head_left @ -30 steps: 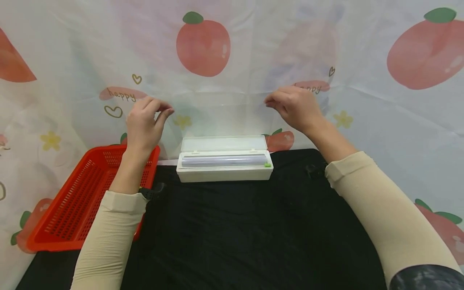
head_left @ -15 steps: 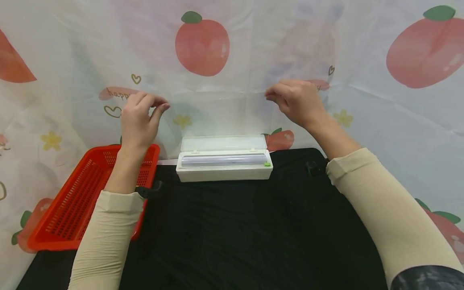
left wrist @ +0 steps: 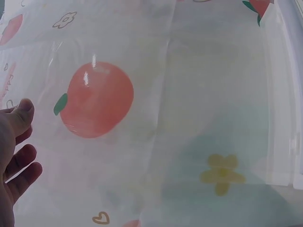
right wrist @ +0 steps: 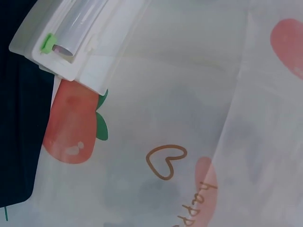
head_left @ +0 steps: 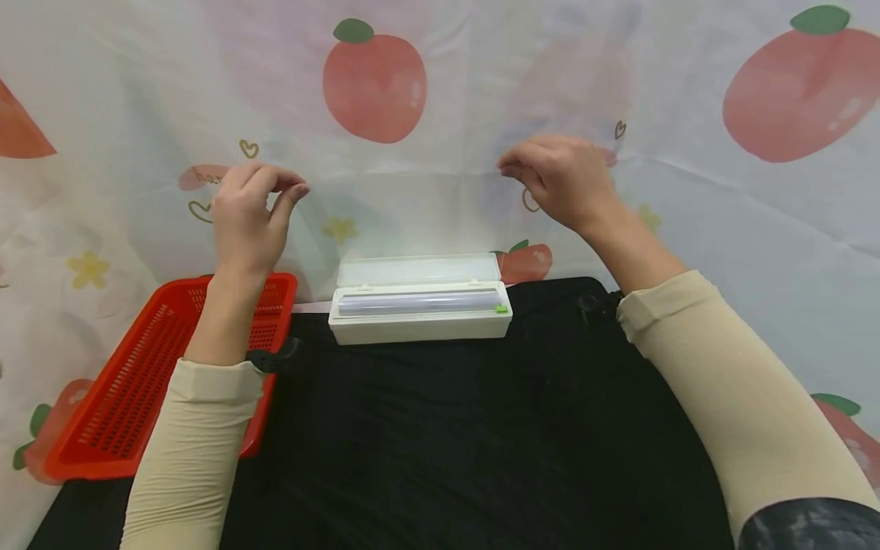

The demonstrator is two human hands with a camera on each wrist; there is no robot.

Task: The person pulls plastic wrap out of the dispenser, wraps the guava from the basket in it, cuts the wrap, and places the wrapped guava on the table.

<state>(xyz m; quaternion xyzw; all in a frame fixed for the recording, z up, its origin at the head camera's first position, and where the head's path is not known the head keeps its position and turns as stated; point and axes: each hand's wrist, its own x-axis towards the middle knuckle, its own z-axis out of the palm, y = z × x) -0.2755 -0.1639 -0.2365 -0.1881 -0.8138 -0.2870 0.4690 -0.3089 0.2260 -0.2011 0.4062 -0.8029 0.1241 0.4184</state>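
Fingers point(head_left: 285, 176) and thumb point(head_left: 287, 200) are pinched together at the tips on both hands in the head view; the left hand point(head_left: 247, 218) and right hand point(head_left: 567, 179) are raised well apart. Between them we can just make out clear film point(head_left: 406, 187), its upper edge a faint line across the printed backdrop point(head_left: 454, 46). Lower down, between the hands, sits a white box point(head_left: 419, 330) at the far edge of the black tabletop point(head_left: 440, 443), lid point(head_left: 419, 270) tipped back, with a clear roll point(head_left: 419, 303) inside and a green slider point(head_left: 501, 308) at its right end. Only this view gives us the red basket point(head_left: 96, 467), behind the left forearm point(head_left: 220, 321).

From the left wrist we see what the head view hides: the left hand's lower fingers, apart from one another below the thumb. Glare point(left wrist: 86, 79) streaks the printed peach point(left wrist: 97, 101), and the lid stands along the right edge.

From the right wrist, the right hand is out of sight, so we cannot tell its pinch there. Instead we get the roll's rounded end close up, beside the green slider.
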